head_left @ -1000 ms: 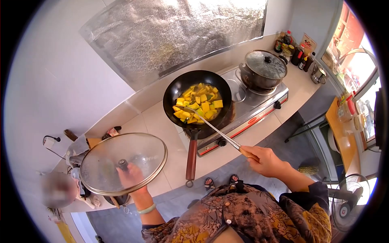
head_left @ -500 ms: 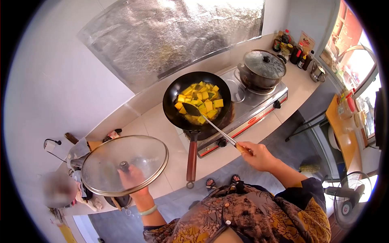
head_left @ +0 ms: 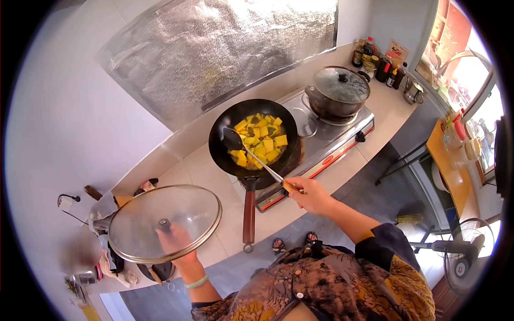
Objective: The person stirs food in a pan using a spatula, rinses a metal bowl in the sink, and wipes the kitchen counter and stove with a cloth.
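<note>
My right hand (head_left: 310, 195) is closed around the wooden handle of a spatula (head_left: 263, 162). Its dark blade rests at the left inner side of the black wok (head_left: 217, 147), beside chunks of yellow pumpkin (head_left: 262, 140), some with green skin. The wok sits on the gas stove, its brown handle pointing toward me. My left hand (head_left: 176, 241), partly seen through the glass, grips the glass lid (head_left: 144, 219) at its knob. The lid is held above the counter, left of the wok, apart from it.
A lidded pot (head_left: 338, 99) occupies the right burner of the gas stove (head_left: 321, 140). Sauce bottles (head_left: 384, 69) and a metal pitcher (head_left: 412, 93) stand at the counter's far right. Foil (head_left: 230, 48) covers the wall behind. A fan (head_left: 463, 257) is at lower right.
My right hand has moved left with the spatula, and its blade has gone from the pumpkin to the wok's left side. My left hand still holds the lid; the view has shifted slightly.
</note>
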Tool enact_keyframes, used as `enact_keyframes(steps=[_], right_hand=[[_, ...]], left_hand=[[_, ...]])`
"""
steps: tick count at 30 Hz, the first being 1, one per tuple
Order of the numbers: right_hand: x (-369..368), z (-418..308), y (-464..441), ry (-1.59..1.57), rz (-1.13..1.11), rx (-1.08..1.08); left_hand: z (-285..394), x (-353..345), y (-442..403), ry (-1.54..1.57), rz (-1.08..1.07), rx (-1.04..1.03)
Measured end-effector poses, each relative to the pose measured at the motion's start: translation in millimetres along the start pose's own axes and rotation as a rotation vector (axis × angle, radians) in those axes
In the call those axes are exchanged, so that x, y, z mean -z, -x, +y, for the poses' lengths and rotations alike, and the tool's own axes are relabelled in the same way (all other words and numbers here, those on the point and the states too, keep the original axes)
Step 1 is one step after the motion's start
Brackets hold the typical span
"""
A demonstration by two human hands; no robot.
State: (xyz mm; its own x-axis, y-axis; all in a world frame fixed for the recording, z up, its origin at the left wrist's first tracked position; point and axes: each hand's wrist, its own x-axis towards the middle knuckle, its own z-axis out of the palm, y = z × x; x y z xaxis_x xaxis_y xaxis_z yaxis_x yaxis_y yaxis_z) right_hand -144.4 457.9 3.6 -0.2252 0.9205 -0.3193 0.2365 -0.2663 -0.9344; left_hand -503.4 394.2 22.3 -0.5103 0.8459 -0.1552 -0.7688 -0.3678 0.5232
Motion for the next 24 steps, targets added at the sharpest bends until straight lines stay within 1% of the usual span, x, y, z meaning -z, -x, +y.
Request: enact_keyframes(steps=[3,6,9,13,16,17,21,24], right_hand=[[2.3,5.3,0.3,0.014,0.04,-0.021],[8.5,-3.2,8.3,-0.031,0.023,-0.069],[14.7,-8.3,15.7,-0.05,0.032,0.019],[27.8,-2.4,-9.6,0.61,0.291,0.657],[37.6,-19.7,-20.7,1.038,0.192,0.425],[41.0,-18.0,-27.6,1.114,0.141,0.397],[45.5,-13.6,-29.9,1.155,0.058,0.33],[51.6,-9.5,-23.0,1.147,0.043,0.337]], left_hand=[[-4.1,-10.9,6.9,0.033,0.046,-0.01],[-1.4,0.0,4.1,0.015,0.068,0.007],[1.6,12.1,-0.9,-0.006,0.022,0.026],[1.1,7.7,-0.1,-0.017,-0.003,0.019],[-1.2,2.6,-0.2,-0.026,0.004,0.014],[-2.4,-0.2,0.7,-0.02,0.001,0.018],[-3.9,12.4,-4.3,-0.007,-0.044,0.059],[-5.8,13.7,-3.3,0.012,-0.003,0.051]])
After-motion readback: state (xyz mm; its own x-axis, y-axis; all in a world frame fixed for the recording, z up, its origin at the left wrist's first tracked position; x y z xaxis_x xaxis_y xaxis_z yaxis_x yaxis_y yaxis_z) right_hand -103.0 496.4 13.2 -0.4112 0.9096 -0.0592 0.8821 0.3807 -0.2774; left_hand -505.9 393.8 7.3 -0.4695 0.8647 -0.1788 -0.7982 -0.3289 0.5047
